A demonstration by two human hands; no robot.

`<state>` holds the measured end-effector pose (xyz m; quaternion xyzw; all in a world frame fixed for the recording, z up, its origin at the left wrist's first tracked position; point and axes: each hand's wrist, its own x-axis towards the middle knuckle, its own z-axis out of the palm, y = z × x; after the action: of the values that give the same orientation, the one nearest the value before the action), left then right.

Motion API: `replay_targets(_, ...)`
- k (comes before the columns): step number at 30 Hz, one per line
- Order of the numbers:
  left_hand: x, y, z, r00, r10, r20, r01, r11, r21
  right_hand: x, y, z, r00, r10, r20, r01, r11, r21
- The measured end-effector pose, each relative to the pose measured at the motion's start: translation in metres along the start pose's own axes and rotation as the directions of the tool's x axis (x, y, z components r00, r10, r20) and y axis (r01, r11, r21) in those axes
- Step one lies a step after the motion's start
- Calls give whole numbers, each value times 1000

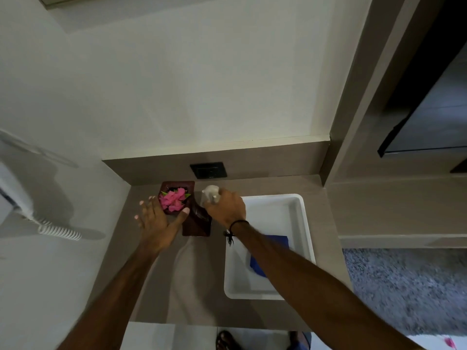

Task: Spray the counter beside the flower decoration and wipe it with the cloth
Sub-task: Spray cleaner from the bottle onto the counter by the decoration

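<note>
Gripping upright spray bottle (pixel 210 193), right hand (pixel 225 207).

One head-worn wide-angle camera is looking steeply down from above the surface (pixel 161 286), facing the wall (pixel 202 84); edges are bending, perhaps from lens distortion.

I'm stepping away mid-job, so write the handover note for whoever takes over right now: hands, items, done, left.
Left hand: open, spread at the pink flower decoration on its dark wooden tray, gripping nothing.
Right hand: closed on the white spray bottle, just right of the flowers.
Blue cloth: lying in the white plastic tub on the grey-brown counter, partly hidden by the right forearm.
Done: bottle in hand. Whether spraying has happened cannot be told.
Left: spray beside the flowers, take the cloth, wipe.
</note>
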<state>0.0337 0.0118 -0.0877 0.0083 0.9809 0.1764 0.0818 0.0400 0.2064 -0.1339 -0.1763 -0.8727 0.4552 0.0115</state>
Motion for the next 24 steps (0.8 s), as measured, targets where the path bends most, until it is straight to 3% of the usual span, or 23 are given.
replay_targets(3,1,-2,1,1000,13,-5,-13,1000,11,2,11,-15,996,52,-67,-48,998,49)
replay_targets(7,1,-1,3,1000,5,-26,-5,1000,-5,8,41,-51,979,181,-97,-139,932,334)
replay_targets(13,-2,3,3,999,6,-54,-7,1000,-16,-5,74,-79,962,219,-163,-137,904,406)
replay_targets(24,-5,5,0,995,19,-99,-21,1000,-17,-39,86,-100,946,294,-139,-268,947,177)
